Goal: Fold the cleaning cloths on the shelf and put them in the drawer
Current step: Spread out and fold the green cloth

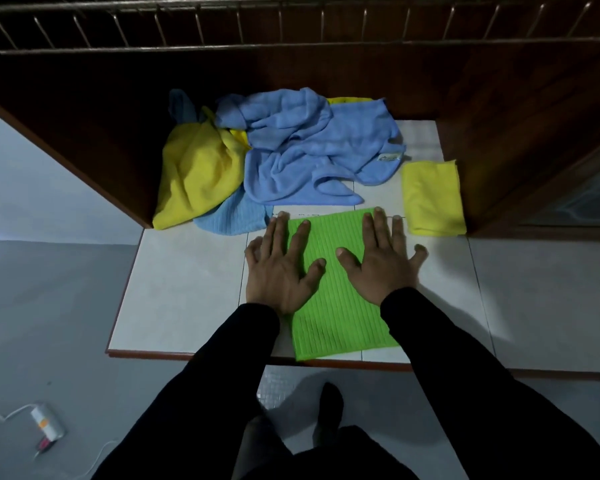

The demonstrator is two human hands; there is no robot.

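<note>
We see a white tiled shelf set in dark wood panelling, wire rack overhead. Grey floor below, dim light.

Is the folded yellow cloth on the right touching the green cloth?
Apart. In the head view a strip of bare white shelf tile shows between the folded yellow cloth and the right edge of the green cloth.

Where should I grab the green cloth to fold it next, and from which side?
Probably by the two near corners at the shelf's front edge. The green cloth lies flat, long side running away from you, with the left hand and right hand pressing its far half. The near end is bare, so pinch there and carry it toward the far edge.
</note>
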